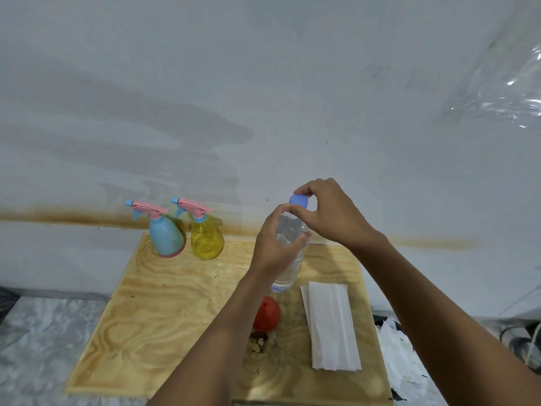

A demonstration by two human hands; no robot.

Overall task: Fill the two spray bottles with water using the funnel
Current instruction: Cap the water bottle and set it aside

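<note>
Blue spray bottle [167, 237], yellow spray bottle [206, 240]

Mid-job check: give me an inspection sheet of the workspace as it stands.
Surface: plywood board, dark stain near funnel.
Job's things: blue sprayer, yellow sprayer upright at back, heads on; funnel lying on board; water bottle held.
Clutter: folded paper on board; crumpled white sheet beyond right edge.
Hands: left hand grips bottle; right hand pinches cap.
Cables: cable, far right.
Surroundings: stained wall; plastic sheet upper right.
</note>
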